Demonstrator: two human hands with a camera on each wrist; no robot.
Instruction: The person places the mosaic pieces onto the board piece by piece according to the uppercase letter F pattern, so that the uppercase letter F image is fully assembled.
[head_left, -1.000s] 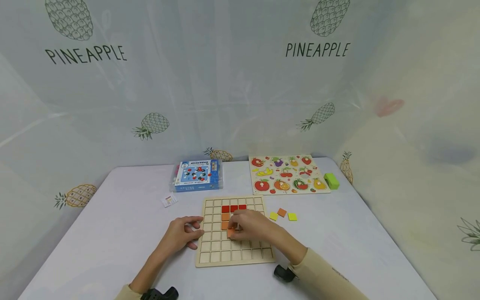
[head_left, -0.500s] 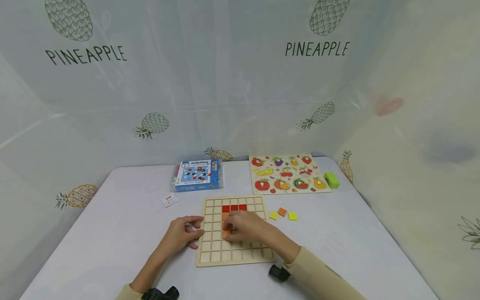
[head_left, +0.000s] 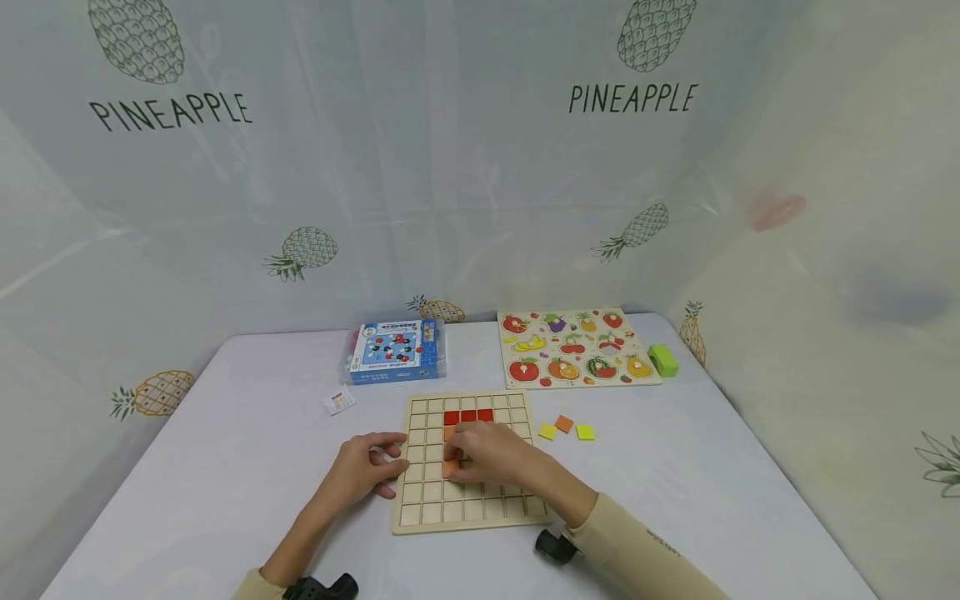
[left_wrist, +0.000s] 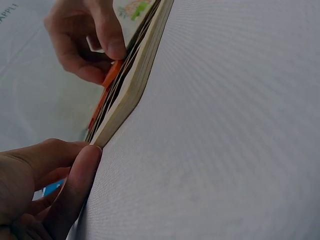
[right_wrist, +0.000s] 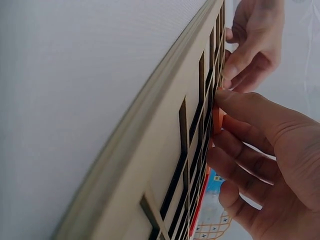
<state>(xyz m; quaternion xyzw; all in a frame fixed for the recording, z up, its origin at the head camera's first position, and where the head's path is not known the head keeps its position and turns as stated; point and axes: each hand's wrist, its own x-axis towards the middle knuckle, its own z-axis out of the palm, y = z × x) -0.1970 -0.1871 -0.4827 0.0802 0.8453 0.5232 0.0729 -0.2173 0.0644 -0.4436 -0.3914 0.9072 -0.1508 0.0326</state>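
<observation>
On the white-covered table (head_left: 225,467): square pale wooden grid board (head_left: 452,511), a hand at either side.
Held piece: flat square orange tile (head_left: 451,469), between the tips of the right thumb and index finger, over the column below the leftmost red tile; whether it is fully seated in a cell cannot be told.
Right hand (head_left: 491,452): thumb and index finger pinching the held tile, thumb at its near edge; remaining fingers bent.
Left hand (head_left: 365,468): fingers loosely bent, index finger and thumb touching the board's left edge, well apart from the held tile.
Tiles in the grid: three square red tiles (head_left: 468,416) in a row; one further orange tile (head_left: 450,433) beneath the leftmost, partly hidden by the right hand.
Loose tiles: two square yellow tiles (head_left: 585,432) and a loose orange tile (head_left: 564,425), right of the board.
</observation>
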